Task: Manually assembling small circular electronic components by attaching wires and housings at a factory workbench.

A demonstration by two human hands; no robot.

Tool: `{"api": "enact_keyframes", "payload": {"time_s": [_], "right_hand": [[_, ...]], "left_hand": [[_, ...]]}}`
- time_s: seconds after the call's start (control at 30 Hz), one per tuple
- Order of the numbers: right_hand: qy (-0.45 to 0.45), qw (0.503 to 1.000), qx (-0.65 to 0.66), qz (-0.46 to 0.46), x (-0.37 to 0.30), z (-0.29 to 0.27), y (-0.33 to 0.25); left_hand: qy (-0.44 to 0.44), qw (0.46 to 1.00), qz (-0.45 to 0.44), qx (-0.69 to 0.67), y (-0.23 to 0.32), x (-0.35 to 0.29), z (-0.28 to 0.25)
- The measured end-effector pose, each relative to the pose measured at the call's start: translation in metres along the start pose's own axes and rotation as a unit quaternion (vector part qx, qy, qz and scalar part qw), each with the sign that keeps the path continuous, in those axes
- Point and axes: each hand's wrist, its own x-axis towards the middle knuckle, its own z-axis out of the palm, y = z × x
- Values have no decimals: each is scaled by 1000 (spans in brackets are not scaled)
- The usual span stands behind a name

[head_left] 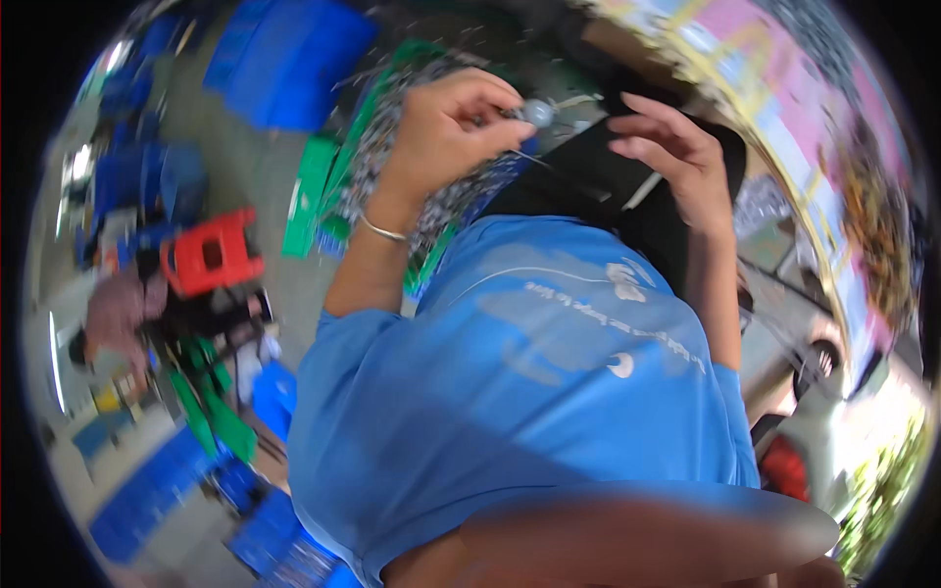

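Observation:
My left hand (446,132), with a bangle on its wrist, pinches a small round translucent piece (537,114) between thumb and fingertips. A thin pale strand (532,157) shows just below that thumb. To the right, my right hand (681,162) is raised with thumb and fingers apart, and no object shows in it. Between and below the hands, black cloth (564,181) covers my lap. A thin white stick-like thing (642,191) shows against it, near my right hand. Beside my left forearm lies a heap of small greyish pieces (368,162), too blurred to name, with green edging (343,181).
A large blue bin (289,64) stands at the far left. Further left are a red plastic stool (214,253), a bent-over person (127,304) and several blue crates (147,490). A pink and yellow patterned surface (745,59) curves along the right.

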Motion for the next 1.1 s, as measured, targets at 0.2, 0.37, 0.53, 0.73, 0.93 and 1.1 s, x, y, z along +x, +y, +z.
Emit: {"api": "enact_keyframes", "payload": {"time_s": [0.2,0.37,0.53,0.73,0.93,1.1], "right_hand": [[-23,999,13,39,5,-20,15],[-5,996,20,85,1,-16,21],[26,995,30,92,-11,-26,12],[171,985,-15,9,-33,-67,-25],[377,881,-276,-75,-32,-153,-64],[414,648,-634,75,-4,-186,-69]], "left_hand": [[61,917,-45,391,29,-85,-108],[-92,977,154,-120,97,-46,-54],[-437,746,340,-370,141,30,11],[-544,666,303,-411,142,69,63],[-585,646,206,-445,144,120,85],[-374,901,191,-110,91,193,114]]}}
